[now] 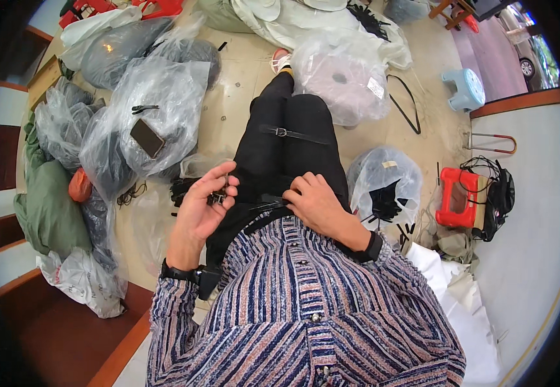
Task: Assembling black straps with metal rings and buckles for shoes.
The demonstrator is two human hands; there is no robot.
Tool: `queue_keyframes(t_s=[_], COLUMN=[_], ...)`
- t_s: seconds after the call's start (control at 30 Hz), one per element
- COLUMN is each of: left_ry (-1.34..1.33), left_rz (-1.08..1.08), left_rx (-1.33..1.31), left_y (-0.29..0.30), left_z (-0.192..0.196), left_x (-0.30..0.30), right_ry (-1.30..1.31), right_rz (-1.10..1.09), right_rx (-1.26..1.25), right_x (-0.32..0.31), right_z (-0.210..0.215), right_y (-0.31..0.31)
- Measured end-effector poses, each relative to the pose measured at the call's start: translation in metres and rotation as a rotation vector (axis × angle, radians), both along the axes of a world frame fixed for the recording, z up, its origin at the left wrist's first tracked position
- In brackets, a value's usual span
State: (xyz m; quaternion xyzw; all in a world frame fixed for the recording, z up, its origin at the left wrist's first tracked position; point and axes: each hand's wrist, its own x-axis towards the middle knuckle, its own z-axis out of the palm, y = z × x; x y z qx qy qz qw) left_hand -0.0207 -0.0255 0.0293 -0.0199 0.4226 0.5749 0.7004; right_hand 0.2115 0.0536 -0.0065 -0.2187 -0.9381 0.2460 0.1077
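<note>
Small dark pieces (217, 197) in the curled left hand (206, 201)

The pieces lie against the upturned palm, fingers bent around them and partly hiding their shape. The right hand (318, 201) rests back upward on the lap, fingers bent; whether it pinches the thin dark strip (267, 206) beside it, I cannot tell. A buckled strap (293, 134) crosses the black trousers (309, 115). Clear plastic bags (170, 87) and a light-blue stool (465, 90) stand around on the beige tiled floor (231, 97).

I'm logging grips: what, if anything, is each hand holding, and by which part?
The left hand holds small dark pieces; which part of them is gripped cannot be told. Whether the right hand pinches anything is hidden.
</note>
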Motion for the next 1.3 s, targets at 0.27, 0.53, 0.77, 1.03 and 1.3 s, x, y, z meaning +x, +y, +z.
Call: queue_keyframes(t_s=[0.27,0.53,0.77,1.03,1.3], left_ry=[0.052,0.047,0.093,0.185,0.424], left_rz=[-0.096,-0.141,-0.153,-0.197,-0.117], left_rx=[-0.032,-0.075,0.061,-0.034,-0.068], left_y=[-0.007,-0.004,0.004,0.011,0.016], left_z=[0.011,0.019,0.018,0.009,0.013], left_x=[0.028,0.044,0.055,0.059,0.065], right_ry=[-0.044,0.295,0.358,0.276,0.137], right_rz=[-0.153,-0.456,-0.449,-0.520,-0.455], right_rx=[-0.248,-1.306,-1.543,-1.466,-1.097], right_x=[0.000,0.021,0.029,0.031,0.029], right_z=[0.013,0.030,0.029,0.041,0.045], right_y=[-0.003,0.005,-0.002,-0.001,-0.013])
